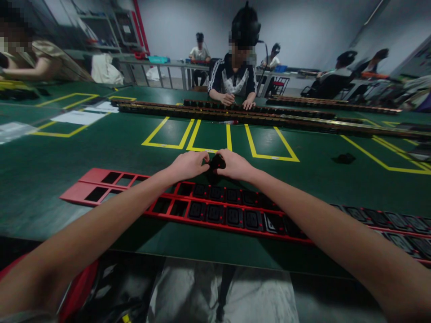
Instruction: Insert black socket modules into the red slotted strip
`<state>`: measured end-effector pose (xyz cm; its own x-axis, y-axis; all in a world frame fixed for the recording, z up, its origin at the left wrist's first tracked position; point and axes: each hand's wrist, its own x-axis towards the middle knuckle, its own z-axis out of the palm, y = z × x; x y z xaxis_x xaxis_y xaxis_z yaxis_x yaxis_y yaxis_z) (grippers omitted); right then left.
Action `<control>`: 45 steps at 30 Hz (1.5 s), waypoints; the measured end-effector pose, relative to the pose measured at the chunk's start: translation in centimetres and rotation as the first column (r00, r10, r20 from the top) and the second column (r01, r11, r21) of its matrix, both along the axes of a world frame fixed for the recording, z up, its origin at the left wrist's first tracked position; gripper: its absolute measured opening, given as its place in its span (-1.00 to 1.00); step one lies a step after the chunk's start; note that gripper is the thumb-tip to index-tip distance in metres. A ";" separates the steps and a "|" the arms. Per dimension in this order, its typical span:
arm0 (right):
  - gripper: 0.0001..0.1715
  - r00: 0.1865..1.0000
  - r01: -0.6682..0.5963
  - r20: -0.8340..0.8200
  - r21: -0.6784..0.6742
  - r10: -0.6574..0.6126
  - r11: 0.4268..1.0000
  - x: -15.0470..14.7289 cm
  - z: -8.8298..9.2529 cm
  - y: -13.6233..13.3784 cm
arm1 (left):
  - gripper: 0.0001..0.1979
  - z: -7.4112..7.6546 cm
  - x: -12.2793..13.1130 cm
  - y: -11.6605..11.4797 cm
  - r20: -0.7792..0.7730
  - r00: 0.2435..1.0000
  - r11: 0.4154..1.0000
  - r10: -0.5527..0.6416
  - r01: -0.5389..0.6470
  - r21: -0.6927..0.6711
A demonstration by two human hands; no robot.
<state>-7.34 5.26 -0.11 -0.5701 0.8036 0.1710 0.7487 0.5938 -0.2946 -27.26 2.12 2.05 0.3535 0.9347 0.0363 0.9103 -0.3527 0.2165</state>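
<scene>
My right hand (234, 165) grips a small black socket (217, 161) between thumb and fingers, just above the far edge of a long red panel. My left hand (189, 166) is closed in a pinch at the socket's left side, its fingertips against it. The red panel (79, 190) lies flat across the green table and has two rows of square openings. Black sockets (215, 212) fill the openings from the middle rightward, while several toward the left end are bare. My right forearm hides part of both rows.
On the green table (128, 152), yellow tape outlines mark areas beyond the panel. A loose black part (344, 158) lies to the right. Long dark strips (269, 117) run across the far side, near a screwdriver (230, 122). A co-worker (234, 80) sits opposite, hands on those strips.
</scene>
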 end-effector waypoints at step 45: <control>-0.57 0.960 -0.177 -0.228 -0.051 0.161 0.983 -1.2 2.6 -2.8 | -0.63 0.6 -0.5 0.7 0.540 0.840 0.929 0.057 -0.242 0.279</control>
<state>-8.57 2.43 2.46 -0.6527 0.7133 0.2554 0.5501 0.6780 -0.4875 -27.74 2.87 2.65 0.0531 0.8755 0.4802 0.7447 -0.3551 0.5651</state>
